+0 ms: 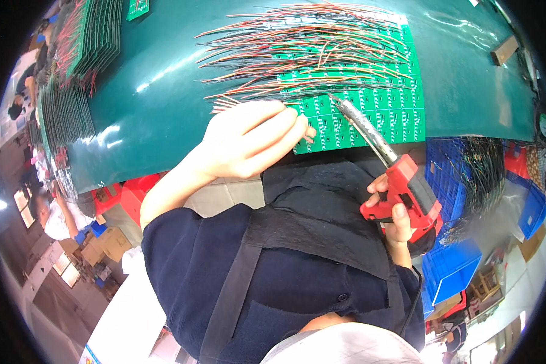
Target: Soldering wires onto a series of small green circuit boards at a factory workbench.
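The green circuit-board panel lay flat at the near edge of the dark green table, and everything else stood in relation to it. The right hand sat off the panel's near right corner, fingers wrapped tight around the red grip of a soldering gun. The gun's metal barrel ran up and to the left from the grip, its long axis slanting across the panel's near rows, and its tip rested among the small board cells near the panel's middle. The left hand lay at the panel's near left corner, fingers held together and extended toward the right, with the fingertips touching the panel's edge; whether they pinched a wire could not be told. That left hand was nearer to the tip than the right hand, which stayed back at the far end of the barrel. Red and brown wire leads fanned leftward from the panel's far rows. More stacked boards stood well to the panel's left.
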`<state>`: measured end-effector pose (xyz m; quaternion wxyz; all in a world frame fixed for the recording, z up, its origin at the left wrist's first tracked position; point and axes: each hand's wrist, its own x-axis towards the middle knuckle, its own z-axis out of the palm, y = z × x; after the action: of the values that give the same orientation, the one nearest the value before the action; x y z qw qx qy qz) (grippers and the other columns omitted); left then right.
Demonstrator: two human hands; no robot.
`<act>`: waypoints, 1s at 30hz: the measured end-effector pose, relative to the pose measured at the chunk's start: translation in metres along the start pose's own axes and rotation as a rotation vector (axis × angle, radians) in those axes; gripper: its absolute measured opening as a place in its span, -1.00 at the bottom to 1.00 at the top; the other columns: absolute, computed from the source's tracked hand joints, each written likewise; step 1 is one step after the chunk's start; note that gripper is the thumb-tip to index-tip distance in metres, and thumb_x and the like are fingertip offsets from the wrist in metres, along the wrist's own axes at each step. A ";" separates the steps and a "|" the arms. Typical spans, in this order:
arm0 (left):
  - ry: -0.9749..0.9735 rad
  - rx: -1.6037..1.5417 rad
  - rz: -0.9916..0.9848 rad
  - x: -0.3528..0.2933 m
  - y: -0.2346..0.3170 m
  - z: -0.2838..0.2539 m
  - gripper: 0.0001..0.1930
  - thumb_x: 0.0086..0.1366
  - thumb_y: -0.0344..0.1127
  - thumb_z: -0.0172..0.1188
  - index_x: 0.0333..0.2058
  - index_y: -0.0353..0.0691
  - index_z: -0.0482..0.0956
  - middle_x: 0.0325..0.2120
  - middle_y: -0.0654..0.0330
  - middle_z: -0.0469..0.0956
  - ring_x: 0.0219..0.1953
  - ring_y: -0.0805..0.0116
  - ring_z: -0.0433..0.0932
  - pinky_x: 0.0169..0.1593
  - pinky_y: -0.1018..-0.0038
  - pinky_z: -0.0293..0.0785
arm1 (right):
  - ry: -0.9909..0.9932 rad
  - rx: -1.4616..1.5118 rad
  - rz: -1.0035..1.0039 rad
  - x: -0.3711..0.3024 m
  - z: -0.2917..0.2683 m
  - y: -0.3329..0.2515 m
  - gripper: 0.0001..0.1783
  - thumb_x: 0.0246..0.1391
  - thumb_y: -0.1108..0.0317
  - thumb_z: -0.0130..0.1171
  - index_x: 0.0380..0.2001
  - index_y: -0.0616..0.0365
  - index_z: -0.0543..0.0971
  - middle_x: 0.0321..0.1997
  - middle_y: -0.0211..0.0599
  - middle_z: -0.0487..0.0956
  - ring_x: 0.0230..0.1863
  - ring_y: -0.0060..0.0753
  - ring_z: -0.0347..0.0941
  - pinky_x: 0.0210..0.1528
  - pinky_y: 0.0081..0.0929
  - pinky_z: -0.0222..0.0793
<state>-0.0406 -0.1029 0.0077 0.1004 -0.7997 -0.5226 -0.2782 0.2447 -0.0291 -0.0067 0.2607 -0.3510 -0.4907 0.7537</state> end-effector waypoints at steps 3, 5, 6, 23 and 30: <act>-0.137 -0.057 -0.082 0.001 -0.007 0.006 -0.66 -0.10 -0.46 0.32 -0.24 -0.32 0.61 -0.41 0.19 0.53 -0.41 0.30 0.55 -0.39 0.48 0.53 | -0.009 0.002 0.043 -0.004 -0.002 0.002 -0.42 0.02 0.00 0.11 -0.22 0.43 0.44 -0.33 0.02 0.48 -0.48 -0.36 0.45 -0.41 -0.51 0.43; -0.198 -0.069 -0.123 0.001 -0.013 0.011 -0.63 -0.04 -0.46 0.24 -0.16 -0.26 0.60 -0.41 0.21 0.53 -0.42 0.31 0.55 -0.43 0.51 0.50 | -0.009 -0.007 0.064 -0.005 -0.001 0.001 -0.43 0.02 -0.01 0.11 -0.22 0.41 0.44 -0.33 -0.01 0.49 -0.48 -0.37 0.45 -0.40 -0.50 0.42; -0.199 -0.069 -0.120 0.001 -0.012 0.012 -0.63 -0.04 -0.46 0.24 -0.16 -0.26 0.60 -0.41 0.21 0.53 -0.42 0.31 0.55 -0.43 0.51 0.50 | -0.011 -0.016 0.085 -0.005 0.000 0.002 -0.43 0.02 -0.01 0.11 -0.23 0.40 0.45 -0.33 -0.04 0.49 -0.48 -0.38 0.45 -0.39 -0.50 0.42; -0.251 -0.049 -0.157 -0.001 -0.014 0.015 -0.67 -0.05 -0.46 0.25 -0.22 -0.23 0.61 -0.42 0.25 0.55 -0.42 0.34 0.57 -0.41 0.52 0.52 | -0.127 0.024 0.185 -0.008 -0.018 0.011 -0.29 0.04 0.21 0.21 0.17 0.41 0.25 -0.26 -0.14 0.56 -0.34 -0.43 0.54 -0.38 -0.55 0.51; -0.254 -0.051 -0.149 -0.002 -0.016 0.015 -0.68 -0.05 -0.46 0.26 -0.22 -0.23 0.61 -0.43 0.27 0.54 -0.43 0.35 0.57 -0.42 0.52 0.51 | -0.090 0.062 0.150 -0.004 -0.013 0.006 -0.33 0.05 0.25 0.21 0.14 0.41 0.28 -0.25 -0.15 0.56 -0.36 -0.47 0.53 -0.37 -0.56 0.50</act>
<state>-0.0501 -0.0909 -0.0081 -0.0078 -0.7899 -0.5815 -0.1947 0.2576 -0.0271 -0.0148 0.1919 -0.3441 -0.4509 0.8009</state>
